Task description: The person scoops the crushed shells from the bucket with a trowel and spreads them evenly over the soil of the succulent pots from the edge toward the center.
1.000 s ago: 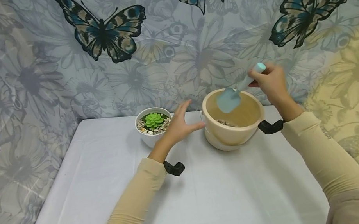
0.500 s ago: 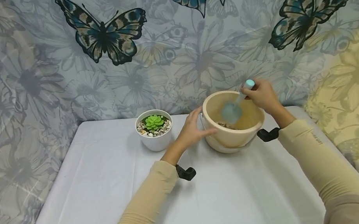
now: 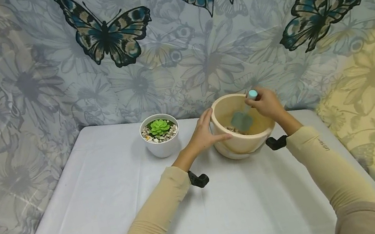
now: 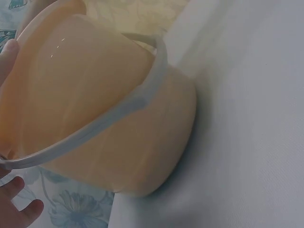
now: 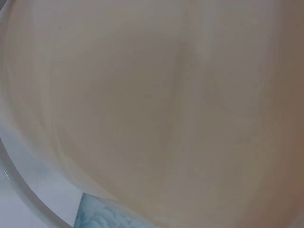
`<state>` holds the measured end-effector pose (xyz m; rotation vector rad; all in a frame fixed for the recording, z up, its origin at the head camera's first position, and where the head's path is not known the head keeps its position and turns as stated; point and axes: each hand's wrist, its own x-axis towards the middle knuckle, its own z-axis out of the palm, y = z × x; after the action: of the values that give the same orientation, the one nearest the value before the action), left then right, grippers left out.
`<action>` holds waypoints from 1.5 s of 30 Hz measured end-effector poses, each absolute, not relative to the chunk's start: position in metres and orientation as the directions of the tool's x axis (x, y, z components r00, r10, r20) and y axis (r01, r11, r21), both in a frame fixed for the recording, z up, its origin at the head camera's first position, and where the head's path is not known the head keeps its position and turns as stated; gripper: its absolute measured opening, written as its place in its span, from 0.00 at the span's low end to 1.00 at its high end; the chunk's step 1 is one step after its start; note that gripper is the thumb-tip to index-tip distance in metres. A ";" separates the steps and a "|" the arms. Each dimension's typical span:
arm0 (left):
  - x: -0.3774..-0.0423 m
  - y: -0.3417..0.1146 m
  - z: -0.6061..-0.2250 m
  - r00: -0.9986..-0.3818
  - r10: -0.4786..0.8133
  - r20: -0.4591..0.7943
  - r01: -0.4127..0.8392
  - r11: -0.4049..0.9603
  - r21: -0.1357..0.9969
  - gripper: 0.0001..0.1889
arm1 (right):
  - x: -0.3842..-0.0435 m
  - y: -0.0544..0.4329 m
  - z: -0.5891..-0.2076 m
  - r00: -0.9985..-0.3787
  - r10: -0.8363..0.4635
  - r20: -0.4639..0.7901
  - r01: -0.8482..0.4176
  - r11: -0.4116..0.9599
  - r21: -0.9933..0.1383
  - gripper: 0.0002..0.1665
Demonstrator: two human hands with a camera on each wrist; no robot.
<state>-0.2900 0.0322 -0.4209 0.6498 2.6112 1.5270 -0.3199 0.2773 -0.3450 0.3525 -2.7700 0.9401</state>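
Note:
In the head view a cream bucket (image 3: 242, 147) stands on the white tabletop, with some pebbles (image 3: 233, 129) at its bottom. My right hand (image 3: 268, 104) pinches the pale blue handle of a small hand trowel (image 3: 241, 121), its blade lowered inside the bucket. My left hand (image 3: 202, 135) rests on the bucket's left side, thumb along the front below the rim and fingers extended toward the back. In the left wrist view the bucket's grey bail handle (image 4: 85, 133) hangs across its wall. The right wrist view is filled by the bucket's wall (image 5: 142, 109); that hand is out of sight there.
Left of the bucket stands a white pot (image 3: 163, 149) with a green succulent (image 3: 159, 127) among pebbles. A butterfly-patterned cloth (image 3: 165, 75) hangs close behind the tabletop (image 3: 101, 181).
My right hand has moved down and left, bringing the trowel blade from the bucket's mouth deeper inside. My left hand has moved right, from beside the succulent pot onto the bucket's side.

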 end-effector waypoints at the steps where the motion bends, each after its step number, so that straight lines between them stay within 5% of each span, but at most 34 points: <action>1: -0.290 0.032 -0.421 -0.910 0.380 0.167 0.332 0.425 0.843 0.60 | -0.320 0.277 -0.346 -0.952 -0.165 0.257 -0.287 0.769 -0.571 0.15; 45: -0.292 0.031 -0.421 -0.911 0.375 0.170 0.344 0.464 0.817 0.58 | -0.317 0.252 -0.357 -0.936 -0.317 0.152 -0.341 0.716 -0.609 0.19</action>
<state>-0.2922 0.0309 -0.4206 0.6529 2.6593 1.4710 -0.3166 0.2517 -0.3570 0.5513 -2.8757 1.0322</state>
